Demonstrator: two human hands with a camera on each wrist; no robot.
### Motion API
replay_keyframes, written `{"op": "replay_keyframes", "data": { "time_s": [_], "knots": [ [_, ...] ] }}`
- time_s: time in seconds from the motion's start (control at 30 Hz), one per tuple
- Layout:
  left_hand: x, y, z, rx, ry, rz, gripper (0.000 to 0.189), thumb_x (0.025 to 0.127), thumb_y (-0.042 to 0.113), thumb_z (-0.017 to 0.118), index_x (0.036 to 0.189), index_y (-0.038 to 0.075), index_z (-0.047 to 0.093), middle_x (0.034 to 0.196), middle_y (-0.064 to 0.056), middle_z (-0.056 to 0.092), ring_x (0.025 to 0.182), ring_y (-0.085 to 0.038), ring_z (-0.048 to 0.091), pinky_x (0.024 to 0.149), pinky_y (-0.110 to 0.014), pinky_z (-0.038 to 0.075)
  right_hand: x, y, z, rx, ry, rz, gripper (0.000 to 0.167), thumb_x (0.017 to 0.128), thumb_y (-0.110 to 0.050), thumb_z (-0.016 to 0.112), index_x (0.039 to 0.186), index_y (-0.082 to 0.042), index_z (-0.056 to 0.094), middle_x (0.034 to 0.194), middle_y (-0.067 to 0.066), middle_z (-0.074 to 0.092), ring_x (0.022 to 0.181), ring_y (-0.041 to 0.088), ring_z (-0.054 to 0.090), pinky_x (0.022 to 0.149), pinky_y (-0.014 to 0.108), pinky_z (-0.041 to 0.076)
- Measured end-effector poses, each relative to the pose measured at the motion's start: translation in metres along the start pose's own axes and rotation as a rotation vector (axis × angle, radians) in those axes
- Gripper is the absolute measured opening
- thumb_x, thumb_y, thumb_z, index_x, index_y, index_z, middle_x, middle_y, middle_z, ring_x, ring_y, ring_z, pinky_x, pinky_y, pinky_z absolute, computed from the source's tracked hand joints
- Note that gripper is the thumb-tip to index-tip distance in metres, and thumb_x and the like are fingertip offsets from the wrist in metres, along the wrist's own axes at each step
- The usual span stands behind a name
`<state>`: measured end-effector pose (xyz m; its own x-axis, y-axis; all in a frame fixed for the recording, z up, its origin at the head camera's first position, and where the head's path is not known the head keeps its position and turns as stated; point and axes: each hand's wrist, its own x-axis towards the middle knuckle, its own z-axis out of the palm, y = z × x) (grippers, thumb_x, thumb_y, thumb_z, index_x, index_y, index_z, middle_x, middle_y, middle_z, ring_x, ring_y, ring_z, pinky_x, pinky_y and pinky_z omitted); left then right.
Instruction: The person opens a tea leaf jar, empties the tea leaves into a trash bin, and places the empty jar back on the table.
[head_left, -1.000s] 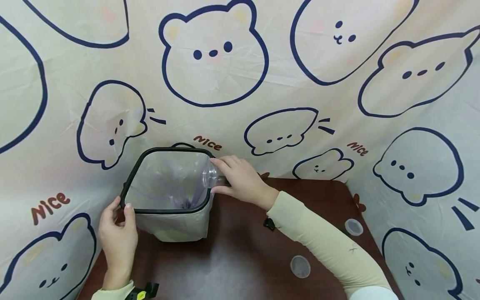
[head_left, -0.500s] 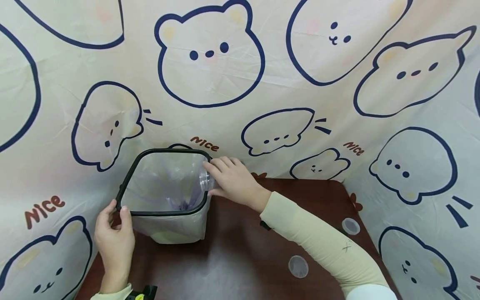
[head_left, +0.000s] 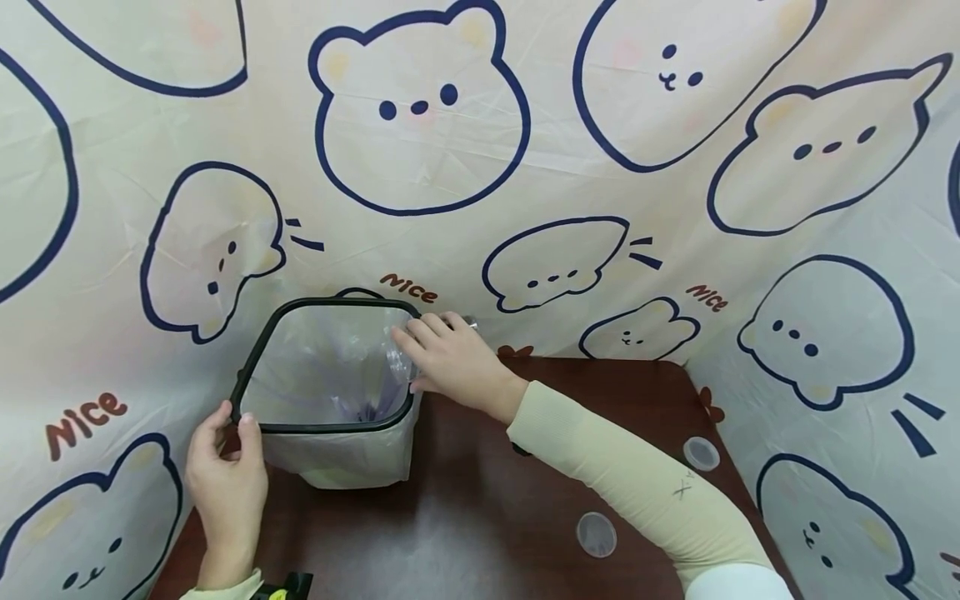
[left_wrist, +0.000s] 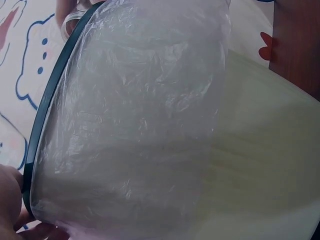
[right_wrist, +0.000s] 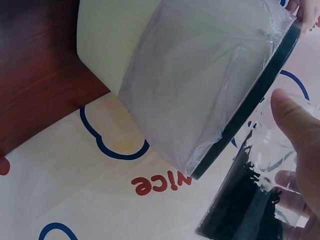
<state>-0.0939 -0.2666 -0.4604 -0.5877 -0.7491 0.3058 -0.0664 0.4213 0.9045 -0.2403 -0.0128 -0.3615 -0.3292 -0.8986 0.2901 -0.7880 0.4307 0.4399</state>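
A pale green trash bin [head_left: 337, 462] stands on the table, lined with a thin translucent bag [left_wrist: 140, 110] that folds out over its sides. Its dark rim [head_left: 322, 428] runs around the opening. My left hand [head_left: 228, 487] pinches the rim's near left corner, thumb toward the opening. At the right side of the rim, my right hand [head_left: 459, 358] grips a clear plastic jar [right_wrist: 240, 200] with black contents, its fingers and thumb around the wall. In the head view the hand hides most of this jar; in the right wrist view it lies tilted beside the rim.
Two clear round lids rest on the brown table: one lid [head_left: 596, 534] toward the front, another lid [head_left: 702, 453] by the right edge. A cartoon-print cloth [head_left: 450, 250] hangs close behind the bin and along the right side.
My right hand has moved slightly left and turned with the jar, whose clear end is now mostly hidden behind the fingers. The left hand keeps its hold on the rim.
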Motion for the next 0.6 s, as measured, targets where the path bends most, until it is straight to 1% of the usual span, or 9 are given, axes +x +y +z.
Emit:
{"op": "replay_keyframes", "data": {
  "time_s": [0.1, 0.33, 0.5, 0.6],
  "knots": [
    [0.0000, 0.0001, 0.0005, -0.002, 0.002, 0.002, 0.043, 0.103, 0.027, 0.058, 0.138, 0.002, 0.060, 0.138, -0.016, 0.061, 0.106, -0.007, 0.055, 0.076, -0.007, 0.038, 0.0003, -0.0006, -0.0006, -0.018, -0.019, -0.004, 0.079, 0.090, -0.056, 0.071, 0.148, -0.008, 0.047, 0.133, 0.007, 0.059, 0.123, 0.025, 0.054, 0.102, 0.040, 0.045],
    [-0.0004, 0.0010, -0.0006, -0.007, -0.011, -0.012, 0.043, 0.103, 0.027, 0.059, 0.139, 0.003, 0.060, 0.138, -0.017, 0.061, 0.109, -0.016, 0.057, 0.076, -0.004, 0.038, 0.0013, -0.0015, -0.0011, -0.022, -0.052, -0.008, 0.080, 0.090, -0.055, 0.071, 0.150, -0.008, 0.046, 0.135, 0.008, 0.058, 0.124, 0.025, 0.053, 0.104, 0.040, 0.044],
    [-0.0002, 0.0012, -0.0014, -0.001, -0.013, -0.016, 0.044, 0.103, 0.029, 0.058, 0.139, 0.004, 0.060, 0.139, -0.015, 0.061, 0.112, -0.016, 0.058, 0.077, -0.006, 0.039, 0.0056, -0.0049, -0.0052, -0.061, -0.090, -0.008, 0.080, 0.091, -0.054, 0.072, 0.151, -0.010, 0.045, 0.136, 0.007, 0.057, 0.126, 0.025, 0.051, 0.107, 0.041, 0.042],
    [0.0000, 0.0008, -0.0013, -0.004, -0.009, -0.013, 0.044, 0.103, 0.029, 0.059, 0.139, 0.005, 0.060, 0.139, -0.015, 0.061, 0.112, -0.014, 0.058, 0.078, -0.007, 0.039, 0.0084, -0.0077, -0.0079, -0.099, -0.102, -0.012, 0.075, 0.092, -0.048, 0.073, 0.151, -0.010, 0.046, 0.137, 0.007, 0.057, 0.128, 0.025, 0.050, 0.109, 0.043, 0.040]
  ]
}}
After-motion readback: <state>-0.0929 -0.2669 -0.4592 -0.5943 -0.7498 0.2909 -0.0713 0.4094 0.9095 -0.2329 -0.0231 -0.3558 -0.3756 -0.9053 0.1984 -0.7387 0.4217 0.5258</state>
